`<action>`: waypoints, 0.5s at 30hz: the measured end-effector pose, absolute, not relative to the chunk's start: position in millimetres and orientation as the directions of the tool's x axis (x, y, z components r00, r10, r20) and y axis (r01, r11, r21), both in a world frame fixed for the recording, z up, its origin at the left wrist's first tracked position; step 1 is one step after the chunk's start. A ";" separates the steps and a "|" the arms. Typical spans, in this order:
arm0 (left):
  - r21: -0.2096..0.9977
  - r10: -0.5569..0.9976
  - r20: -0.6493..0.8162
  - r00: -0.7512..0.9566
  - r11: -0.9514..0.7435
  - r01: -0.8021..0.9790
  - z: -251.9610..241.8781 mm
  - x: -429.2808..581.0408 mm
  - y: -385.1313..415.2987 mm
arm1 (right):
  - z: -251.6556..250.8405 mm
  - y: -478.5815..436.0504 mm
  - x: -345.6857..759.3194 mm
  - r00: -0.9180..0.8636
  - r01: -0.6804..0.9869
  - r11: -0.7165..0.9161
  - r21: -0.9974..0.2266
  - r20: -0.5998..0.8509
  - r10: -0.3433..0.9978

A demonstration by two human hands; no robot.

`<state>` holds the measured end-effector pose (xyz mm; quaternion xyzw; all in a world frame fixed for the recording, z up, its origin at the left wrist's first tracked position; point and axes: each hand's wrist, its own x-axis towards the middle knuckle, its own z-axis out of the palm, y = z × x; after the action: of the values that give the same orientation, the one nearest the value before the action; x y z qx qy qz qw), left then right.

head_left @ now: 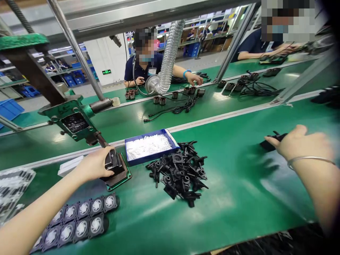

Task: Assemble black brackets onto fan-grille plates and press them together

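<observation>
My left hand (97, 164) is closed round a black block (113, 161) on the base of a green hand press (75, 120), right under the ram. Off to the right, my right hand (305, 145), with a bangle on the wrist, grips a black plastic part (271, 142) just above the green table; motion blurs it a little. Between my hands lies a heap of black plastic parts (177, 170), square-flanged with short stems. Behind the heap, a blue tray (146, 156) holds many small white pieces (148, 146).
Two rows of black square frames with white fan-like wheels (82, 228) lie at the lower left. White strips (16, 187) are stacked farther left. Across a metal rail, a co-worker (145, 62) handles coils and cables (183, 104) beside a silver duct (170, 58). Another person sits at upper right.
</observation>
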<state>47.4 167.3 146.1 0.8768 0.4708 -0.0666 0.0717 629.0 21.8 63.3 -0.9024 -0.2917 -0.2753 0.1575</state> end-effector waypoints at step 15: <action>0.073 0.874 -0.195 0.445 -0.439 0.895 149.1 56.5 161.4 | 95.5 11.0 381.8 -0.121 0.952 0.282 -0.120 0.698 0.706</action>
<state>56.5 161.4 149.1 0.8459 0.5229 -0.0640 0.0829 381.8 11.0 95.5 -0.5705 -0.7262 -0.1824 0.3375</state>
